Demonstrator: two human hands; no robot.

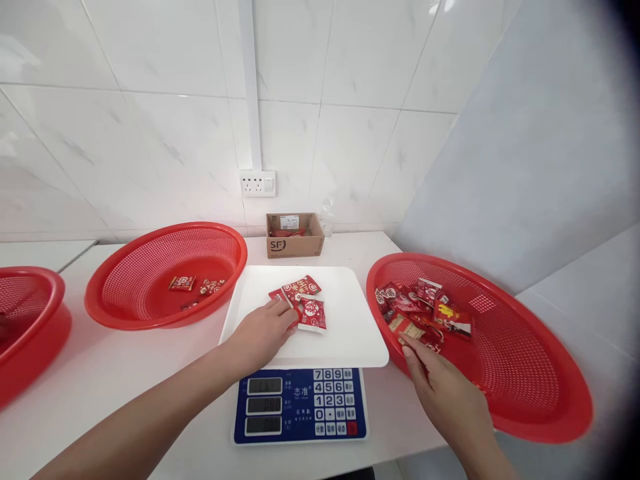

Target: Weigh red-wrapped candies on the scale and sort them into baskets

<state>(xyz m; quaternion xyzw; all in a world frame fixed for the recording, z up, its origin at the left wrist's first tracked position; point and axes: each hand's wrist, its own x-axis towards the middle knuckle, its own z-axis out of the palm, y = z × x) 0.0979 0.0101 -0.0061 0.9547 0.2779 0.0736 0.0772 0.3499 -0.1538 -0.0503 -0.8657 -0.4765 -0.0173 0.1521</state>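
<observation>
A digital scale (300, 405) with a white weighing tray (345, 327) stands in front of me. Several small red snack packets (305, 303) lie on the tray. My left hand (263, 331) rests on the tray, fingers curled against the leftmost packet. My right hand (440, 383) reaches over the rim of the red basket (530, 400) on the right, fingertips touching a packet in the pile of red packets (425, 310) there; whether it grips one is unclear.
Another red basket (165, 273) with a few packets sits to the left, and a third red basket (25, 320) lies at the far left edge. A small cardboard box (294, 235) stands against the tiled wall below a socket (257, 183). A wall closes in on the right.
</observation>
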